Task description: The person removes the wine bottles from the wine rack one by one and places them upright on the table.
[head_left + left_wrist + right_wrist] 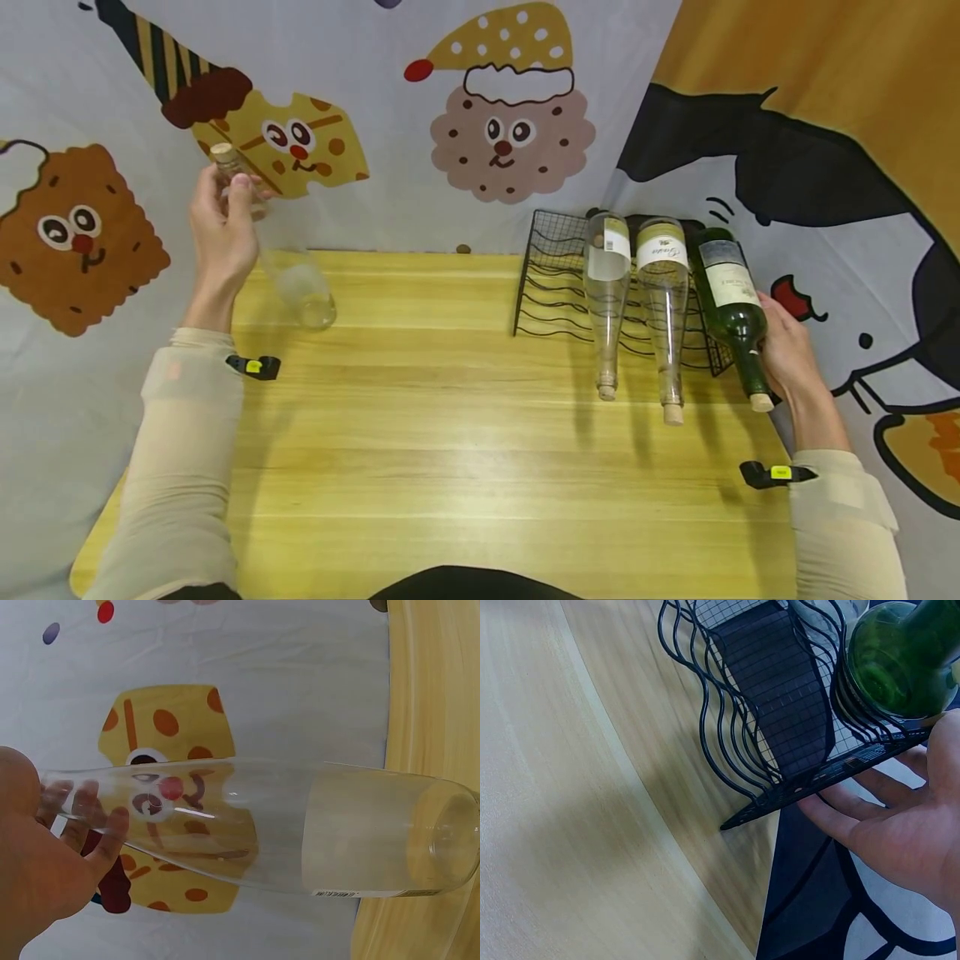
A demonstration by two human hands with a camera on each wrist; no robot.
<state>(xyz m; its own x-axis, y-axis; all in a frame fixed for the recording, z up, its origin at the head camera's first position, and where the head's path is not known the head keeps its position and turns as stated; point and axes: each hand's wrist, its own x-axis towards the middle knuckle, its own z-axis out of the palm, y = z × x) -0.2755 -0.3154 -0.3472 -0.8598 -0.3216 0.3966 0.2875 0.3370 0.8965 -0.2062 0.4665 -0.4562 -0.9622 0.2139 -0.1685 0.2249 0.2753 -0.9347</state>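
Note:
My left hand point(225, 225) grips a clear glass bottle point(300, 283) by its corked neck. The bottle leans, its base low over the wooden table, and a pale label shows in the left wrist view. My right hand point(791, 346) rests against the outer right side of a black wire wine rack point(551, 287), its fingers extended along the side panel in the right wrist view. On the rack's top lie two clear corked bottles, a left one point(607, 292) and a middle one point(665, 308), and a green corked bottle point(738, 312) nearest the right hand.
The wooden table point(480, 450) spans the front. Behind it hangs a cloth point(405, 217) printed with cartoon figures. The bottle necks stick out past the rack's front edge, toward me.

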